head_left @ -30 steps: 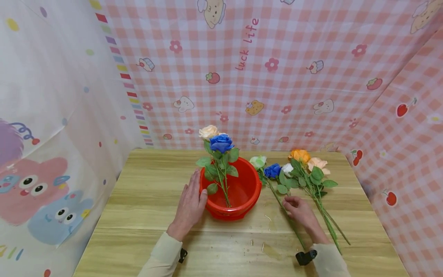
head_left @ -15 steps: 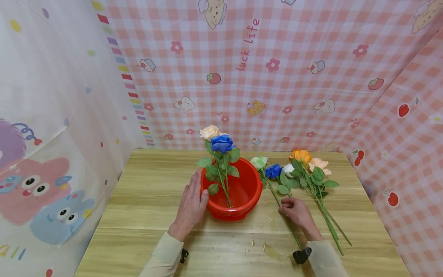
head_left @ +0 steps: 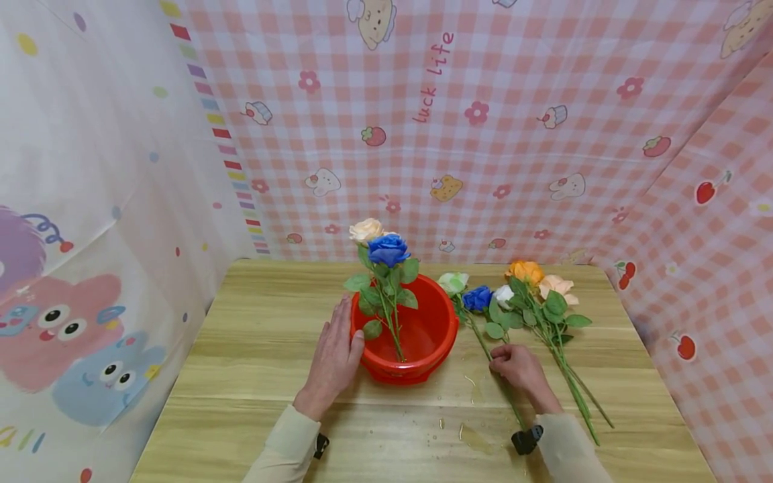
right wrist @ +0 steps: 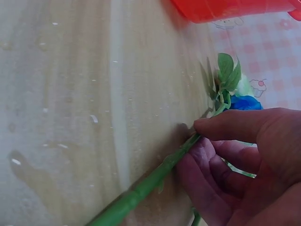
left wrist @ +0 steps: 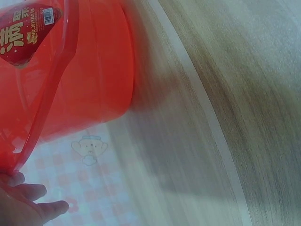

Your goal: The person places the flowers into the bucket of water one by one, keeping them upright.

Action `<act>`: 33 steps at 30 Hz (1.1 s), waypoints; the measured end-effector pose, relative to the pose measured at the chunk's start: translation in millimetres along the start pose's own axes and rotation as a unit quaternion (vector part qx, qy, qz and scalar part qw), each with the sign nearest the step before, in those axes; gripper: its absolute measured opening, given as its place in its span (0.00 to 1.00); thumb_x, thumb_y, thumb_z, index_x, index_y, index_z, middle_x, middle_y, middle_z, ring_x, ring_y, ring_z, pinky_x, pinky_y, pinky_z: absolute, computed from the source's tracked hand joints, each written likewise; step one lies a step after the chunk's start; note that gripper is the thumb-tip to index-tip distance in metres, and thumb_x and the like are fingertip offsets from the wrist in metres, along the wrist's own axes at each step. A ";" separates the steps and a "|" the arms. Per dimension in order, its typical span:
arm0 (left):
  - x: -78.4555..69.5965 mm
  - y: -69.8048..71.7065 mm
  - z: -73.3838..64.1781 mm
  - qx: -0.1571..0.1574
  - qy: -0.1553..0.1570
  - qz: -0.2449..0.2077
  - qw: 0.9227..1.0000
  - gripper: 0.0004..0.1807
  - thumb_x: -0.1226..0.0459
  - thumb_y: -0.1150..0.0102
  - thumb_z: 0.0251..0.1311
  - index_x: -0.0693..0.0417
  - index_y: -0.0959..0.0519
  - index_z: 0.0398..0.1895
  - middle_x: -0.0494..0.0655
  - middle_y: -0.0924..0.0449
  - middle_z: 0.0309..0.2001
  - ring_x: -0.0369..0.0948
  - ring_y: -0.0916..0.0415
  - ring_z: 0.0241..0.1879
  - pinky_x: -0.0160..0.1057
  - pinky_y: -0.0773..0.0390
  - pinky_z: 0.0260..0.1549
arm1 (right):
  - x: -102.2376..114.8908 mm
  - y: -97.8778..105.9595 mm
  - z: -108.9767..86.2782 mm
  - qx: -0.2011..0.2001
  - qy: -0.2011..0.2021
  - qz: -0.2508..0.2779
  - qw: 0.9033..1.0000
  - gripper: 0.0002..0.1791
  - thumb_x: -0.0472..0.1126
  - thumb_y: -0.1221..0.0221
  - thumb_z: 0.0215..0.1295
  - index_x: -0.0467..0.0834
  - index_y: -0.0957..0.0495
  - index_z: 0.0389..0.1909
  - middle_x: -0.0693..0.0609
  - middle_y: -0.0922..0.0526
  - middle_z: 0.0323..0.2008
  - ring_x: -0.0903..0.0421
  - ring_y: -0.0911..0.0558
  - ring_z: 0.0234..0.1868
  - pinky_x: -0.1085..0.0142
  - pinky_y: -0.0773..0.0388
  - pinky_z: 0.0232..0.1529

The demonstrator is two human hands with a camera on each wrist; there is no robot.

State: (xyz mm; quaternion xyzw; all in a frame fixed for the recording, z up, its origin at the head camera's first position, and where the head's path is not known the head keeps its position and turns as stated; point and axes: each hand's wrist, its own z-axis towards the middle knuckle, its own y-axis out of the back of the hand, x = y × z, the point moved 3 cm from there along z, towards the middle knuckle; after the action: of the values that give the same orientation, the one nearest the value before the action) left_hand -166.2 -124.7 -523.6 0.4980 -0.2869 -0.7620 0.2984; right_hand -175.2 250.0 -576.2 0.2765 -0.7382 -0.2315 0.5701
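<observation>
Two printed cloth sheets form the surround: a pink-and-white checked sheet [head_left: 386, 154] with cartoon motifs at the rear, and a white sheet [head_left: 96, 168] with coloured dots and figures at the left. The light-brown, wood-grain bench [head_left: 260, 322] carries all items. A round, bright red plastic basin [head_left: 401, 371] stands upright near its centre. One cream rose [head_left: 366, 231] and one deep-blue rose [head_left: 389, 250] lean in the basin, heads above the rim, green leafy stems inside.

To the basin's right lie further flowers: an orange flower [head_left: 525, 272], a peach flower [head_left: 558, 288], a pale green-and-white flower [head_left: 453, 282], a second blue rose [head_left: 477, 298] and a white flower [head_left: 503, 296].

Left hand [head_left: 334, 359]: grip released; extended fingers lie against the basin's left outer wall, thumb at the rim. Right hand [head_left: 523, 373]: grip engaged; thumb and fingers pinch a long, thin green stem [right wrist: 146, 186] on the bench. This stem lines up with the pale green-and-white flower; the joint is not clear.

A red label [left wrist: 28, 33] with gold characters is fixed to the basin wall. Water droplets [right wrist: 94, 119] mark the bench.
</observation>
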 end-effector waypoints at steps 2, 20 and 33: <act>0.0 0.0 0.2 0.001 0.000 0.002 1.000 0.35 0.57 0.58 0.78 0.65 0.49 0.82 0.58 0.47 0.81 0.59 0.46 0.78 0.65 0.42 0.72 | 0.4 1.2 1.1 0.007 -0.002 0.008 1.000 0.12 0.31 0.35 0.59 0.31 0.15 0.43 0.43 0.14 0.36 0.57 0.20 0.27 0.64 0.22 0.29; 0.5 -0.3 -0.9 0.000 0.000 0.003 1.000 0.36 0.57 0.59 0.79 0.64 0.50 0.82 0.57 0.48 0.82 0.58 0.47 0.79 0.64 0.43 0.73 | -3.7 3.8 5.4 0.062 -0.023 0.119 0.991 0.14 0.31 0.35 0.66 0.24 0.19 0.48 0.44 0.12 0.33 0.57 0.16 0.29 0.64 0.17 0.30; 0.2 0.0 -0.6 -0.001 -0.002 0.000 1.000 0.36 0.56 0.59 0.79 0.64 0.50 0.82 0.57 0.49 0.82 0.58 0.47 0.78 0.64 0.43 0.72 | -8.3 3.4 5.1 0.090 -0.036 0.168 0.981 0.14 0.29 0.37 0.67 0.23 0.20 0.49 0.44 0.12 0.33 0.58 0.15 0.28 0.65 0.15 0.29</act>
State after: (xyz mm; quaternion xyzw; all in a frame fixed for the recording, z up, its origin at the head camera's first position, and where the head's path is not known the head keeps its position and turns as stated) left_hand -165.7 -124.9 -523.9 0.4961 -0.2867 -0.7634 0.2980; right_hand -179.0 258.3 -581.2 0.1904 -0.8118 -0.0745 0.5469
